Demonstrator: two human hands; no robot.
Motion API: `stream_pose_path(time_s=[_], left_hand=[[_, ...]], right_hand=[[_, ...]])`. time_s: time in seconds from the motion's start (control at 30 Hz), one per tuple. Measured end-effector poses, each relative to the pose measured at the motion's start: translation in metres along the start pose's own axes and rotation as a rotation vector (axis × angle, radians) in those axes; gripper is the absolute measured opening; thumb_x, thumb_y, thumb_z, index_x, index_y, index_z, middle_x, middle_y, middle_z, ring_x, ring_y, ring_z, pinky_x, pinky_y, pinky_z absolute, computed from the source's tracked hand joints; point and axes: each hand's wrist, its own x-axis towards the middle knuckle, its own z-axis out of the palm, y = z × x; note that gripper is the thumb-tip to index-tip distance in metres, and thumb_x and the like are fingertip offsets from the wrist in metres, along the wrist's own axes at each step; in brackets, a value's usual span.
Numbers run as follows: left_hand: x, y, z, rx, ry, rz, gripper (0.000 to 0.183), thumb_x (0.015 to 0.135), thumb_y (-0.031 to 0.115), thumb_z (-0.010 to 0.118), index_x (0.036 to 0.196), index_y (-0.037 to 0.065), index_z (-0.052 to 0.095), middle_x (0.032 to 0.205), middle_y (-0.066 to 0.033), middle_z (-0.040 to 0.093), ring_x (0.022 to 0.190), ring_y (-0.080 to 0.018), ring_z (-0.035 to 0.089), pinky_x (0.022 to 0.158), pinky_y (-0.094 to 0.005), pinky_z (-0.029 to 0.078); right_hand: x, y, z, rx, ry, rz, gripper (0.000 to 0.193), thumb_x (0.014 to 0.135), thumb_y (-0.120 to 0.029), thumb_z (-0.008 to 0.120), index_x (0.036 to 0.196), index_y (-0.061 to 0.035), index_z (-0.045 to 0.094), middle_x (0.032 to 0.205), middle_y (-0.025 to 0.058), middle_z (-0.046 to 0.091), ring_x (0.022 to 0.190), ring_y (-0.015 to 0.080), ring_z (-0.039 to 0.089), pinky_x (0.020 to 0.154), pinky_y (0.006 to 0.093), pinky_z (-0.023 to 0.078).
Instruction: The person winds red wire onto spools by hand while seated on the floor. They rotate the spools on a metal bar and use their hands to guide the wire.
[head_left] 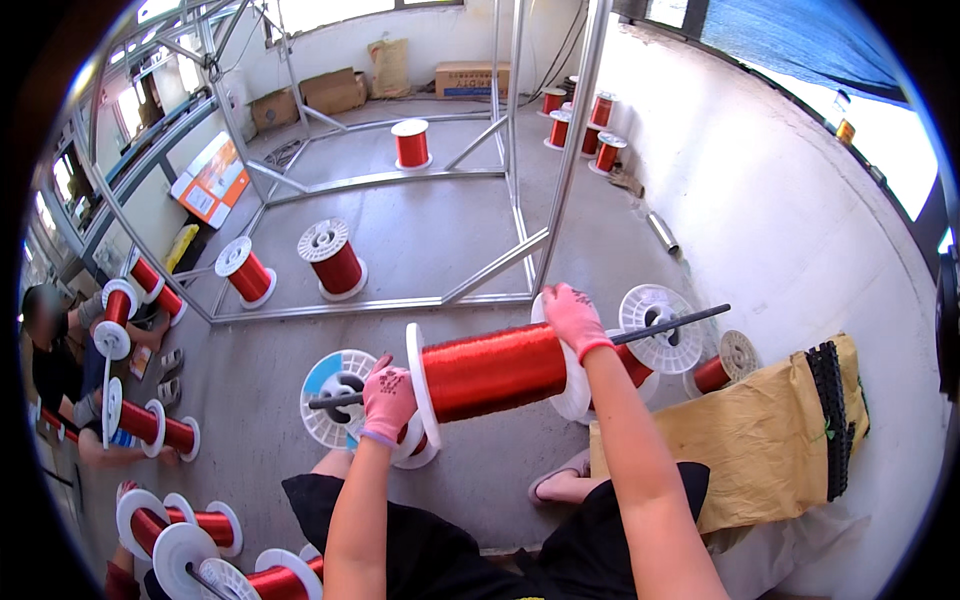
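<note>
Between my gloved hands lies a large spool of red wire [495, 372] with white flanges, held sideways above the floor. A dark rod [685, 320] runs along its axis and sticks out at both ends. My left hand [388, 400], in a pink glove, is closed at the left flange, where the rod meets it; its fingertips are mostly hidden. Over the right flange my right hand [576, 318] is closed, also in a pink glove. Behind the rod's right end stands another spool [665, 330], partly covered. A spool with a white and blue flange [322, 408] is beyond my left hand.
Ahead stands a metal frame [400, 304] with several red spools [335, 265] within it. More spools [608, 150] line the right wall. A tan sack [745, 450] lies at my right. On the left a person [60, 350] sits among spools; others [200, 540] are at lower left.
</note>
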Motion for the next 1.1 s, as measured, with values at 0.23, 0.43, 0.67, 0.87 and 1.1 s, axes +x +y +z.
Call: stream_pose_path(time_s=[0.23,0.43,0.67,0.87,1.1], left_hand=[[0.001,0.002,-0.009,0.015,0.02,-0.017,0.018,0.07,0.02,0.052,0.063,0.012,0.066,0.067,-0.0091,0.064,0.071,-0.0209,0.062,0.096,-0.0306,0.036],[0.001,0.004,-0.01,0.011,-0.018,-0.024,0.018,0.07,0.017,0.051,0.062,0.01,0.065,0.066,-0.0098,0.064,0.071,-0.0207,0.062,0.095,-0.0296,0.037],[-0.001,-0.009,0.021,0.146,-0.019,0.037,0.019,0.071,0.015,0.049,0.063,0.008,0.064,0.067,-0.0101,0.064,0.072,-0.0203,0.063,0.097,-0.0289,0.035],[-0.002,-0.008,0.018,0.008,0.098,0.009,0.018,0.072,0.016,0.05,0.062,0.011,0.064,0.066,-0.0081,0.063,0.07,-0.0197,0.062,0.094,-0.0293,0.039],[0.001,-0.001,0.002,0.007,0.079,0.038,0.018,0.071,0.016,0.05,0.059,0.011,0.063,0.064,-0.0094,0.063,0.069,-0.0203,0.062,0.094,-0.0295,0.038]], right_hand=[[0.002,-0.004,-0.004,-0.06,-0.056,-0.027,0.042,0.088,-0.034,0.036,0.092,0.0016,0.06,0.097,0.0245,0.059,0.095,0.0379,0.055,0.084,0.0432,0.042],[-0.03,0.019,0.006,0.052,0.201,-0.197,0.042,0.089,-0.035,0.038,0.095,0.003,0.054,0.096,0.0234,0.059,0.094,0.0397,0.054,0.082,0.0452,0.042],[-0.229,0.147,0.137,-0.355,-0.019,-0.152,0.035,0.088,-0.015,0.043,0.117,0.0027,0.044,0.107,0.0219,0.054,0.094,0.0339,0.056,0.081,0.039,0.045],[-0.178,0.187,0.173,0.211,0.051,0.172,0.031,0.09,-0.026,0.039,0.11,-0.0037,0.046,0.095,0.0258,0.057,0.086,0.0429,0.055,0.071,0.0495,0.043],[-0.195,0.203,0.155,0.183,0.058,0.277,0.032,0.089,-0.029,0.04,0.106,-0.003,0.05,0.099,0.0225,0.058,0.092,0.0394,0.055,0.076,0.0457,0.042]])
